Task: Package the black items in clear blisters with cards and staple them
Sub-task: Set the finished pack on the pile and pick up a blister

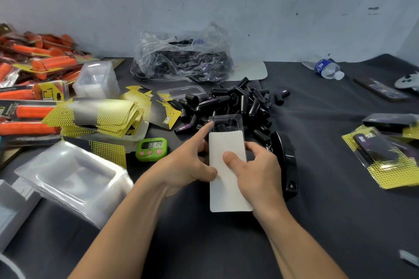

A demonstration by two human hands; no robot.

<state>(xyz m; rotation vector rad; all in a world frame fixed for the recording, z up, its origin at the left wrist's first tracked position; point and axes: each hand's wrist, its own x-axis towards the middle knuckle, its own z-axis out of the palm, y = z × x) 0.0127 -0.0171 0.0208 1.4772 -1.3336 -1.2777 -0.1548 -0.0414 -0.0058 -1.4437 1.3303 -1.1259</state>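
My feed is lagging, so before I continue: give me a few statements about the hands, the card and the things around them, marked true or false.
1. The left hand and right hand both hold the white rectangular card, which has a clear plastic blister at its far end. True.
2. The green digital timer sits right of both hands. False: it sits left of them.
3. The clear plastic water bottle stands upright. False: it lies on its side, far right.
4. The black stapler lies just right of the right hand. True.
5. Loose black cylindrical items are piled beyond the card. True.
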